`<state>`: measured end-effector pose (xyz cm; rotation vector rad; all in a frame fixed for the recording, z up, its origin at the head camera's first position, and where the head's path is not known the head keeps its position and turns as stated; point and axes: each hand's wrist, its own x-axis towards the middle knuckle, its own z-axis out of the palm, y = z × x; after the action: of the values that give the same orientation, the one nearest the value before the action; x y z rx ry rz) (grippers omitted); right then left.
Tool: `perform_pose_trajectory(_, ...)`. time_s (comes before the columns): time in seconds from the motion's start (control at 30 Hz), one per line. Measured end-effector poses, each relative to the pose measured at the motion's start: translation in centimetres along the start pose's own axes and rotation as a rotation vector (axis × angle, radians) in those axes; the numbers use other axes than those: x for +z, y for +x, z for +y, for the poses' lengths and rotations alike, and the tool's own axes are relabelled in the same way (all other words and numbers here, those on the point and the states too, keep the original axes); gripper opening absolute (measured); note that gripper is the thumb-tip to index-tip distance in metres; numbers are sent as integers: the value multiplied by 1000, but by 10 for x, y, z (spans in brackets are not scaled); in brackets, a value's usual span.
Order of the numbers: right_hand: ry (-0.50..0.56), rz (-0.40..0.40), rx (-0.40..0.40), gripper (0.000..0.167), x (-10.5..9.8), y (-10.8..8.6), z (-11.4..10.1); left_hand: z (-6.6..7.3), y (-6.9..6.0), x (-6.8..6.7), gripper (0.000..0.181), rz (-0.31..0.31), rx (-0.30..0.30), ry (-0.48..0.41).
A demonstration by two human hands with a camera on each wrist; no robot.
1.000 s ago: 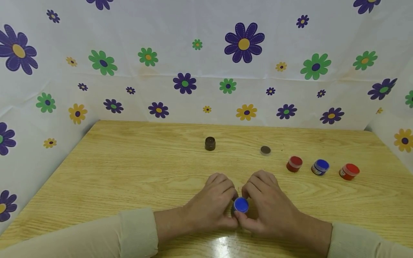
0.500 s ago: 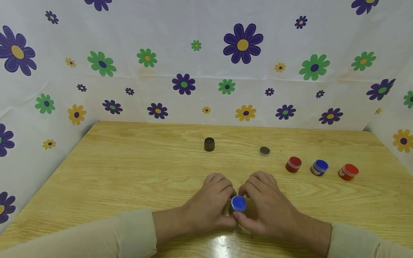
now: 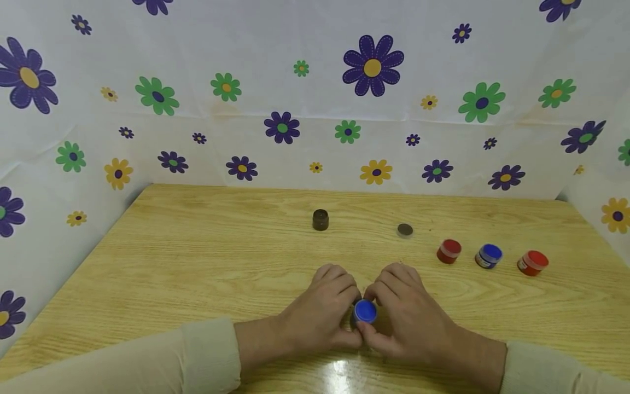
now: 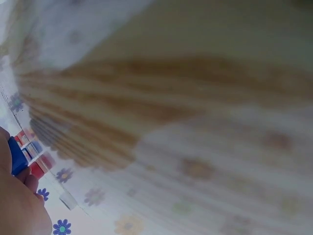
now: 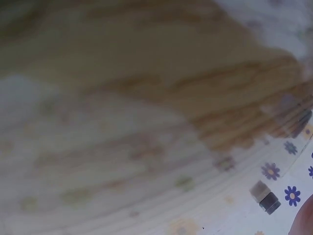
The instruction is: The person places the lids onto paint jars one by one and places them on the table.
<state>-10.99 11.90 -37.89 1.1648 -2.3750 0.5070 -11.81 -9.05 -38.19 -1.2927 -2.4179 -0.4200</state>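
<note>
In the head view a small paint jar with a blue lid stands between both hands near the front of the table. My left hand grips it from the left side, fingers bent behind it and thumb in front. From the right, my right hand pinches it, its thumb on the near edge of the lid. The fingers cover much of the jar's body. At the left edge of the left wrist view, the blue jar shows beside a hand. Only a bit of a hand appears in the right wrist view.
An uncapped dark jar stands farther back on the wooden table. Its likely lid, a dark disc, lies to the right. A dark red jar, a blue jar and a bright red jar line up at right.
The blue-lidded jar has shifted very slightly left between the hands. Both hands keep their hold on it, and the other jars stay in place.
</note>
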Motion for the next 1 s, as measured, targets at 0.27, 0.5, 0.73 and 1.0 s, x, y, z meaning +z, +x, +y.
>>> perform_pose_trajectory(0.27, -36, -28, -21, 34, -2, 0, -2, 2, 2, -3, 32, -26, 11, 3)
perform_pose_trajectory(0.5, -16, -89, 64, 31, -3, 2, -4, 4, 4, -8, 31, -142, -44, -12)
perform_pose_trajectory(0.73, -17, -216, 270, 30, -5, 4, -4, 0, 1, -13, 34, -284, -164, 16)
perform_pose_trajectory(1.0, -58, -235, 386, 31, -6, 5, 5, -16, -3, -16, 32, -274, -252, 15)
